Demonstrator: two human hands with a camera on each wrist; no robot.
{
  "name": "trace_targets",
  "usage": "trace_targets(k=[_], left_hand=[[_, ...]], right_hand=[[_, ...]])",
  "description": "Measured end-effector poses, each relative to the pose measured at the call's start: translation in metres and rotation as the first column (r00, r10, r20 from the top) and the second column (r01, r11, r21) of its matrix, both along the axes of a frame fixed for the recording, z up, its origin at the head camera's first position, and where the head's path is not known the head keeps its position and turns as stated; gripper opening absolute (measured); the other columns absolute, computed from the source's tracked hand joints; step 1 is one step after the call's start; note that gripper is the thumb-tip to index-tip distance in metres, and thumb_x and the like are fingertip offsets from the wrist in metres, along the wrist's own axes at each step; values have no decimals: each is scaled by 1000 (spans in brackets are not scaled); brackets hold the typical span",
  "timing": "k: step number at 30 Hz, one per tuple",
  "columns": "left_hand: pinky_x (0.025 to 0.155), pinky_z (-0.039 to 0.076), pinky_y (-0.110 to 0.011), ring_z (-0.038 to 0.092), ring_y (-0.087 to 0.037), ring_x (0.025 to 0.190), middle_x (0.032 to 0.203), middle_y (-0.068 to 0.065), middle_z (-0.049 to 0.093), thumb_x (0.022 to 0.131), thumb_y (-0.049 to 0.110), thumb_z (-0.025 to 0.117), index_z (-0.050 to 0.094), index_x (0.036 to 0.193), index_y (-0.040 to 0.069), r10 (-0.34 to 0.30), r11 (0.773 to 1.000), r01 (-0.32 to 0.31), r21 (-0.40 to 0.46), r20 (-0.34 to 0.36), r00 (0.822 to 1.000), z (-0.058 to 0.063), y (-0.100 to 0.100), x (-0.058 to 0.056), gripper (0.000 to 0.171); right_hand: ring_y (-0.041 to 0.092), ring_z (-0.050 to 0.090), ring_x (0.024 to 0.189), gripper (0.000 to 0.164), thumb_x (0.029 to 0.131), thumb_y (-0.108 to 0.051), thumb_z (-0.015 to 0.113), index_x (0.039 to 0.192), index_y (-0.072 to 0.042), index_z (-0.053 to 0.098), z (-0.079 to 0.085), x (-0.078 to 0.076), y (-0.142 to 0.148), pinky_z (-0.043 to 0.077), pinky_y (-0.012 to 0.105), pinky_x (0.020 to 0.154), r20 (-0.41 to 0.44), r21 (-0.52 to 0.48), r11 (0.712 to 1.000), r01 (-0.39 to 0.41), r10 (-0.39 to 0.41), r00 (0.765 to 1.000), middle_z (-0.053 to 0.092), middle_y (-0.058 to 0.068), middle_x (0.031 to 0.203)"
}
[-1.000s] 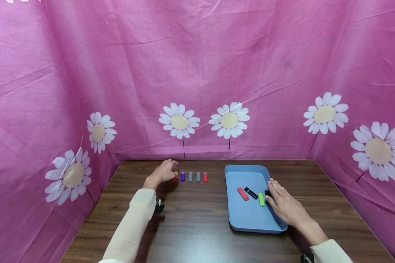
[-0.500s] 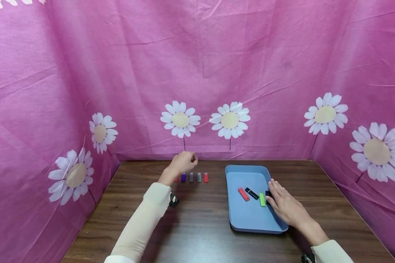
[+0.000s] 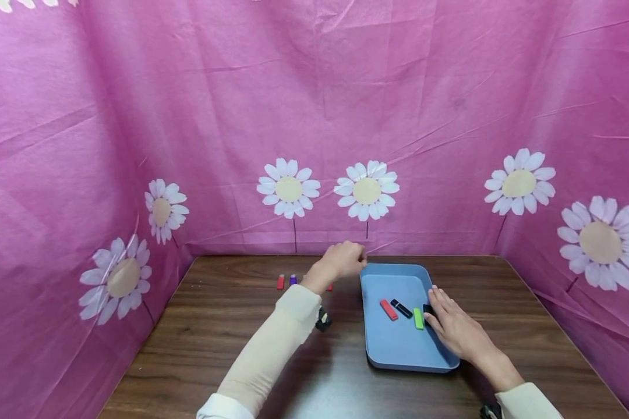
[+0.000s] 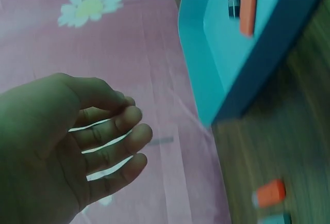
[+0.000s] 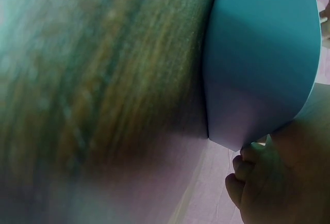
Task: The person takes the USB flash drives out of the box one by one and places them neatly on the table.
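Note:
My left hand [image 3: 343,259] is above the table by the far left corner of a blue tray [image 3: 398,352]. Its fingers are loosely bent with nothing between them, as the left wrist view shows. My right hand [image 3: 453,323] rests on the tray's right rim, fingers extended along it. Inside the tray lie a red USB stick [image 3: 389,309], a black one [image 3: 401,308], a green one [image 3: 418,319] and a dark piece [image 3: 427,313] partly under my right hand. Left of the tray is a row with a red stick [image 3: 280,282], a purple stick [image 3: 293,280] and another red stick [image 3: 329,287]; my left forearm covers its middle.
The brown wooden table [image 3: 230,326] carries everything. A pink cloth [image 3: 430,221] printed with daisies rises behind it and along both sides. In the left wrist view, a grey-green stick [image 4: 277,219] lies beside the red one at the row's end.
My left hand has moved right, from the left end of the row of sticks, over it, to the tray's far left corner. My right hand has stayed on the tray.

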State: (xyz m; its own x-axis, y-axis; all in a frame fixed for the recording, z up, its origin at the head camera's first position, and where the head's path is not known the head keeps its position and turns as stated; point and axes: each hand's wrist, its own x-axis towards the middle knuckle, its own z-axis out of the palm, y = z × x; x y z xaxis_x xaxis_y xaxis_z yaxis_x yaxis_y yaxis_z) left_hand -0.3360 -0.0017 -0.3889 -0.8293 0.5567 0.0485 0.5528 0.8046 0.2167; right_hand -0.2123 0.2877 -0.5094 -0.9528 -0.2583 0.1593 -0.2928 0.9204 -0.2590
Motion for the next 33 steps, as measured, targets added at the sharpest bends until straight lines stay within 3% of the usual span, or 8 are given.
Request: trace_targets(k=[3,8,10,14,17,26,33], left_hand=[[75,51,-33,57,-8,76,87,10,69,104,23,63,75,93,20,-11,1000,11,-5,8,1000,-3,17,4,16],[64,37,-29,41,-9,62,62,9,41,103,25,66,54,65,20,-19,1000,20,-18,46,999,-11,43,9,40],[63,36,-28,36,-10,60,59,8,33,104,28,66,47,61,20,-7,999,9,-37,73,997,-15,52,11,48],[67,38,-30,35,-11,60,61,7,30,104,33,66,42,64,20,33,995,-22,-99,118,992,-23,67,18,49],[70,41,-31,39,-11,64,66,6,33,104,33,65,44,69,19,55,987,-34,-159,130,990,-26,77,25,43],[68,48,-27,57,-11,72,78,7,58,101,36,70,69,82,22,115,967,-87,-240,106,988,-31,97,45,23],[90,54,-30,62,-9,99,113,12,73,99,45,70,77,99,30,160,942,-128,-309,81,984,-47,112,52,17]], right_hand=[[53,36,153,64,112,-30,55,157,13,39,0,0,-1,35,67,120,4,-1,1000,0,0,1000,35,35,165],[53,37,153,64,111,-29,55,157,14,39,0,0,-1,35,67,121,-1,3,1000,1,-1,1000,35,35,165],[53,37,152,64,111,-29,55,156,14,40,0,0,-2,35,67,121,-4,4,1000,1,-1,1000,35,35,165],[53,37,152,64,111,-28,56,156,14,40,-1,-1,-3,35,67,120,-4,8,1000,4,-4,1000,35,36,164],[53,38,152,64,111,-28,57,156,14,40,-2,-2,-3,35,67,120,-10,11,1000,2,-2,1000,36,36,164],[54,37,152,65,110,-29,57,156,14,40,-3,-5,-3,35,67,120,-15,19,1000,-3,3,1000,35,36,164],[54,38,152,64,110,-27,58,155,15,41,-6,-6,-4,35,67,120,-19,22,1000,-8,9,1000,36,36,164]])
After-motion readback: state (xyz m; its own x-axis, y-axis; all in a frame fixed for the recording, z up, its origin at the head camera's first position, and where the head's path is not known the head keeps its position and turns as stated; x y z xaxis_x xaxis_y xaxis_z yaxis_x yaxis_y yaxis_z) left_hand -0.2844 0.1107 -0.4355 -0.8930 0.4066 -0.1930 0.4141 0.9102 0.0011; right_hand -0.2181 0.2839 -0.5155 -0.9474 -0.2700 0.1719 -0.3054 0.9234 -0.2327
